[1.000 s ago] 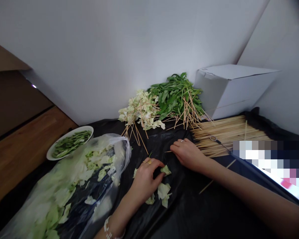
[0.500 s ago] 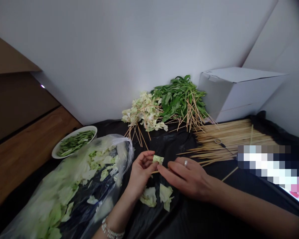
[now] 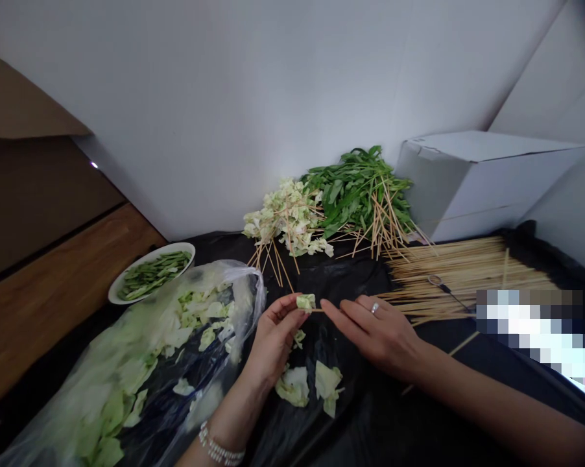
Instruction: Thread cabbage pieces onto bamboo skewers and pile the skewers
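My left hand (image 3: pixel 275 334) pinches a folded piece of pale cabbage (image 3: pixel 305 302) between thumb and fingertips, just above the black sheet. My right hand (image 3: pixel 377 331) holds a thin bamboo skewer (image 3: pixel 317 310) whose tip meets the cabbage piece; the rest of the skewer is hidden under the fingers. A few loose cabbage pieces (image 3: pixel 309 384) lie on the sheet below both hands. A clear plastic bag of cabbage pieces (image 3: pixel 141 363) lies open at the left of my left hand.
A pile of bare bamboo skewers (image 3: pixel 462 275) lies right of centre. Skewered cabbage (image 3: pixel 285 220) and skewered green leaves (image 3: pixel 360 194) are heaped by the wall. A white bowl of cut greens (image 3: pixel 151 272) stands left, a white box (image 3: pixel 482 178) at the back right.
My left hand picked a cabbage piece off the sheet and lifted it. My right hand came from the skewer pile with a skewer and brought its tip to the cabbage.
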`<move>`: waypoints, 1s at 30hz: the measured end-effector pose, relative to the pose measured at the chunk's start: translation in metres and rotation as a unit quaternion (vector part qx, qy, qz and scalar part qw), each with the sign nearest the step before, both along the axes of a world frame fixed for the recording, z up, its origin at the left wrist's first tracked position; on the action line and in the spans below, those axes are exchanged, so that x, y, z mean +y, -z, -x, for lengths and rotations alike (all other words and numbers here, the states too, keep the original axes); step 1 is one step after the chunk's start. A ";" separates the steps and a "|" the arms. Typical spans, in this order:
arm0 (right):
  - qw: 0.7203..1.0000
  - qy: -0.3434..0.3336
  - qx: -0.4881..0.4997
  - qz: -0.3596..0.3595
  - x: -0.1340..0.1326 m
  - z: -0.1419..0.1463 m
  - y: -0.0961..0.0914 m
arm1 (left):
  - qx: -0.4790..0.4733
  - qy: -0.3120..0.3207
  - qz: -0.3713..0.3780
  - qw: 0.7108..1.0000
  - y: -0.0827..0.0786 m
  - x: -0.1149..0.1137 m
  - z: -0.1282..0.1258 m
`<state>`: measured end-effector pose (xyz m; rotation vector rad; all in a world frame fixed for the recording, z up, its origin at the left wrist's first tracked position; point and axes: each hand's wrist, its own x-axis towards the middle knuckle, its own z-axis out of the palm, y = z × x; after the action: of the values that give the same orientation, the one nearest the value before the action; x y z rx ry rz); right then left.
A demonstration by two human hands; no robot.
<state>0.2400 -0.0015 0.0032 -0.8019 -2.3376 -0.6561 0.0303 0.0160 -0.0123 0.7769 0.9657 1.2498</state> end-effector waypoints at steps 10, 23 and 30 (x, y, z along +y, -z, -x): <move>0.998 0.036 -0.024 0.035 0.005 -0.004 0.013 | 0.017 -0.046 0.001 0.999 0.000 0.002 0.002; 0.999 0.045 -0.013 0.019 0.007 -0.004 0.017 | 0.042 -0.031 -0.027 0.998 0.007 0.003 0.002; 0.999 0.041 -0.006 0.018 0.006 -0.003 0.018 | 0.032 -0.045 -0.027 0.998 0.006 0.003 0.002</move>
<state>0.2427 0.0041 -0.0144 -0.9175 -2.3426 -0.6572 0.0279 0.0191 -0.0178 0.8278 1.0315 1.3399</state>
